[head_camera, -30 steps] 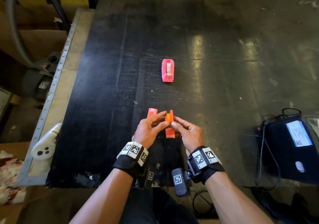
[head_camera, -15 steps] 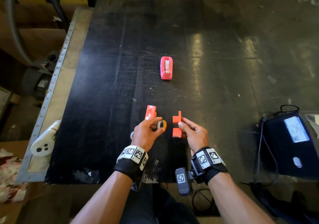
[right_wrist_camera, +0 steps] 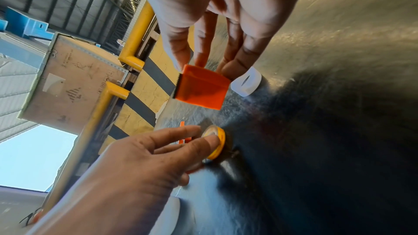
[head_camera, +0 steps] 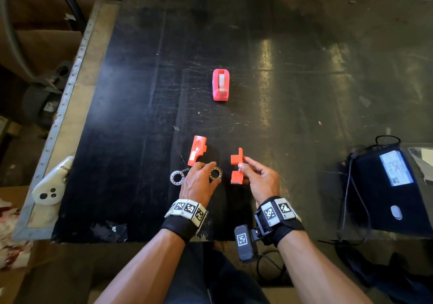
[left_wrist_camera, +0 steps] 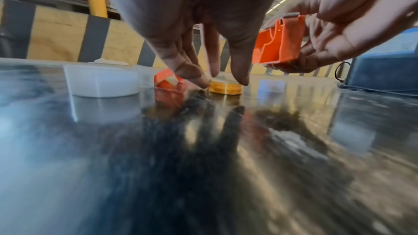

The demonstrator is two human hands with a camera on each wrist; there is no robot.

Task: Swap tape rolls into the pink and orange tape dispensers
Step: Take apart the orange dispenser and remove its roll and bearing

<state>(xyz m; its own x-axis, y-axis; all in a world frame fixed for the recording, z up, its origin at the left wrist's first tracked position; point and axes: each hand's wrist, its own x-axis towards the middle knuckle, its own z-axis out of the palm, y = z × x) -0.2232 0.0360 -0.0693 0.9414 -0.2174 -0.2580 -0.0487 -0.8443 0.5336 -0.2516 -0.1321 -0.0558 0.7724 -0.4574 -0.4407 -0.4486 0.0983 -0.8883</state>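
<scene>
Two orange shell halves: we pinch one (head_camera: 236, 166) above the table (head_camera: 293, 74) in our right hand (head_camera: 259, 178); the other (head_camera: 197, 149) lies flat. Our left hand (head_camera: 198, 182), fingers extended, touches the yellow-edged roll (head_camera: 215, 173). The pink dispenser (head_camera: 220, 87) sits farther off.

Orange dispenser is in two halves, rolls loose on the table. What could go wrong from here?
1. The clear roll and the yellow-cored roll lie either side of the left hand; it could pick the wrong one.
2. The right hand pinches the orange half off the table; it could slip.
3. The other half lies loose near the left hand and could be knocked.
</scene>
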